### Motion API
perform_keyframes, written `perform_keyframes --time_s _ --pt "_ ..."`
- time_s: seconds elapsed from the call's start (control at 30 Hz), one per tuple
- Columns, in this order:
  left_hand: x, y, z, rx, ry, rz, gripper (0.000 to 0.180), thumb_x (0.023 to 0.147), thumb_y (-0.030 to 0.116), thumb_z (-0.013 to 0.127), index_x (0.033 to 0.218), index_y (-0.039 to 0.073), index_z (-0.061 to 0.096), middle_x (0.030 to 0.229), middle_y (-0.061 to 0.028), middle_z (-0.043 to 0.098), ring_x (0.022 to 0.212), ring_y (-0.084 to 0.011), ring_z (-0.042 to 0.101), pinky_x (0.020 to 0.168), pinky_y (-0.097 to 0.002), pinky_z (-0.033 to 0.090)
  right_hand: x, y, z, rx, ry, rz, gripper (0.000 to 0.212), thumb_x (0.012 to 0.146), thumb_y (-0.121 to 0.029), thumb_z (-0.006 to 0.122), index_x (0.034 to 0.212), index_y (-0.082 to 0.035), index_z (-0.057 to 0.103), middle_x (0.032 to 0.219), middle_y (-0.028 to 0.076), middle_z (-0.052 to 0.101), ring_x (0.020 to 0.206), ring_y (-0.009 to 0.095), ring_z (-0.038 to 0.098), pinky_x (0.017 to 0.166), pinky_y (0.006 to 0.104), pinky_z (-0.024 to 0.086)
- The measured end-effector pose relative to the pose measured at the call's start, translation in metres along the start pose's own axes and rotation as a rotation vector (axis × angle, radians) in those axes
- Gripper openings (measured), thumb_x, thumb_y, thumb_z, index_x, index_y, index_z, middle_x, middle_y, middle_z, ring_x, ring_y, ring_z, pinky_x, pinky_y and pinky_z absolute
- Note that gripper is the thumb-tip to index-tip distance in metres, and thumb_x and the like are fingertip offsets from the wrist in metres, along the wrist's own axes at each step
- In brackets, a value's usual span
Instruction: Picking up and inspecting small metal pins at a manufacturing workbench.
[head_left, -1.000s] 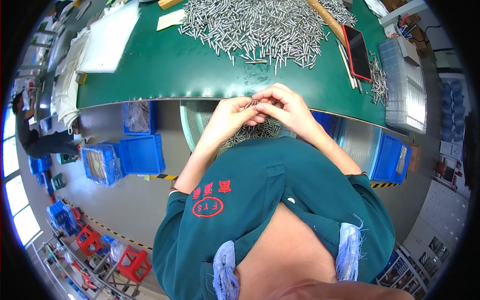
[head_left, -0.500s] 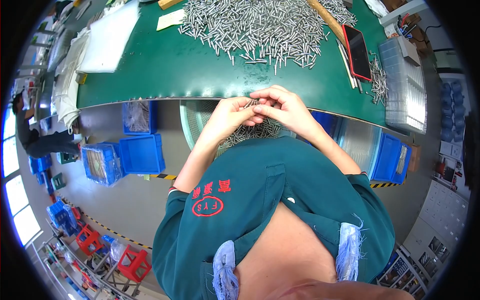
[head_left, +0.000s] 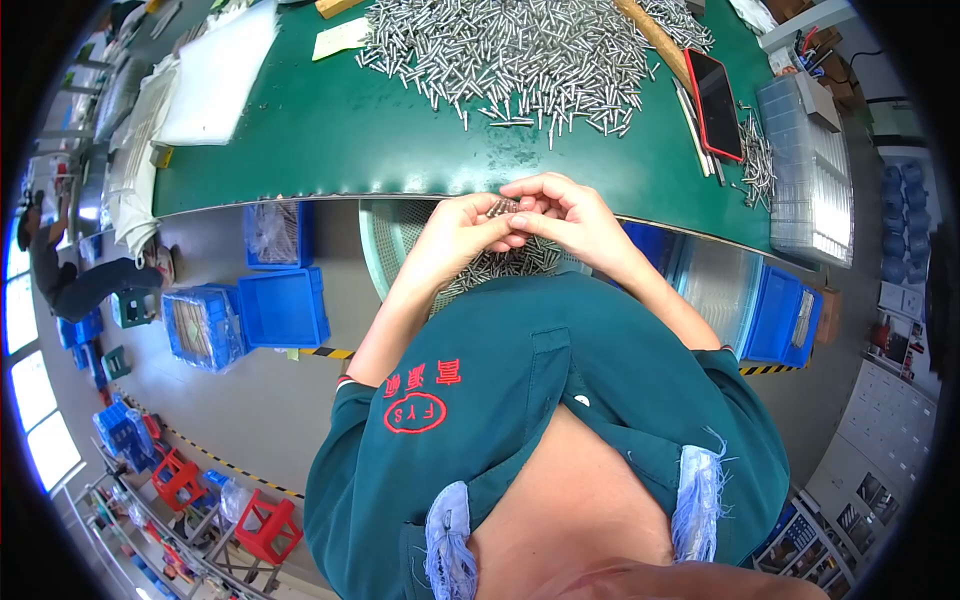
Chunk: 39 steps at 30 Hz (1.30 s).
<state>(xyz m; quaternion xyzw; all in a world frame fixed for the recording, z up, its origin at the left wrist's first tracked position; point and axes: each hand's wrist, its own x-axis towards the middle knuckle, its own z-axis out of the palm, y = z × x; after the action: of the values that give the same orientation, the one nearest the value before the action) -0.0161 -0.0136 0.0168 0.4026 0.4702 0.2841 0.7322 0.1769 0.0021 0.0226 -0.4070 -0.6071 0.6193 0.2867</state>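
Close together at the bench's near edge, my left hand (head_left: 462, 232) and my right hand (head_left: 566, 212) meet with curled fingers. Between them shows a small bunch of metal pins (head_left: 502, 207), closed in my left hand. The thumb and fingers of my right hand pinch at the same bunch; whether they grip a separate pin is hidden. Below my hands, a pale green basket (head_left: 378, 246) holds many darker metal pins (head_left: 515, 262). Ahead on the green bench (head_left: 330, 150) lies a broad heap of shiny metal pins (head_left: 520, 60).
A wooden stick (head_left: 655, 40), a red-edged phone (head_left: 714, 105) and a smaller pin pile (head_left: 757, 160) lie at the right, beside clear plastic boxes (head_left: 812, 170). White foam sheets (head_left: 215, 80) lie at the left. Blue bins (head_left: 285, 308) stand on the floor; another person (head_left: 85, 275) is far left.
My hands stay nearly in place, with small finger shifts that leave the bunch of metal pins showing more clearly. The person at far left has shifted posture slightly.
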Motion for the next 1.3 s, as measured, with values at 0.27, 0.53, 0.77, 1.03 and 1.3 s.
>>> perform_keyframes --time_s 0.27,0.53,0.77,1.03,1.3 --pt "0.0 0.001 -0.001 -0.009 0.001 0.041 0.029 0.09 0.017 0.063 0.11 -0.005 0.061 0.09 -0.0083 0.068 0.079 -0.0115 0.066 0.071 -0.0216 0.053 -0.003 0.002 0.002 0.021 0.033 -0.005 0.03 0.087 -0.013 0.066 0.116 -0.005 0.064 0.095 0.001 0.06 0.081 0.005 0.056 0.074 0.0205 0.047" --pt "-0.002 0.001 0.001 0.133 0.034 0.109 0.027 0.091 0.014 0.06 0.109 -0.005 0.061 0.087 -0.008 0.069 0.08 -0.0112 0.066 0.071 -0.022 0.053 -0.001 0.005 0.005 -0.072 0.052 -0.123 0.028 0.087 -0.009 0.065 0.115 -0.004 0.064 0.094 0.0 0.057 0.078 0.005 0.053 0.07 0.0193 0.045" --pt "-0.005 0.006 0.004 0.453 0.129 0.146 0.026 0.089 0.01 0.06 0.11 -0.006 0.061 0.089 -0.0105 0.07 0.082 -0.0119 0.067 0.074 -0.0238 0.053 -0.001 0.006 0.01 -0.209 0.116 -0.176 0.02 0.088 -0.008 0.064 0.107 -0.004 0.067 0.091 0.002 0.056 0.072 0.005 0.053 0.063 0.0198 0.044" --pt "-0.006 0.008 0.004 0.442 0.13 0.148 0.027 0.088 0.014 0.061 0.108 -0.004 0.063 0.086 -0.0131 0.071 0.082 -0.016 0.069 0.072 -0.0275 0.053 -0.001 0.004 0.012 -0.171 0.118 -0.14 0.018 0.087 -0.008 0.065 0.105 -0.003 0.067 0.093 0.003 0.058 0.073 0.005 0.056 0.063 0.0197 0.044" --pt "-0.005 0.006 0.002 0.44 0.133 0.167 0.028 0.086 0.017 0.062 0.105 -0.003 0.064 0.086 -0.0154 0.071 0.082 -0.0203 0.071 0.071 -0.0317 0.053 0.0 0.006 0.011 -0.182 0.115 -0.151 0.019 0.086 -0.007 0.066 0.105 -0.003 0.067 0.094 0.004 0.058 0.074 0.006 0.058 0.064 0.0205 0.046"
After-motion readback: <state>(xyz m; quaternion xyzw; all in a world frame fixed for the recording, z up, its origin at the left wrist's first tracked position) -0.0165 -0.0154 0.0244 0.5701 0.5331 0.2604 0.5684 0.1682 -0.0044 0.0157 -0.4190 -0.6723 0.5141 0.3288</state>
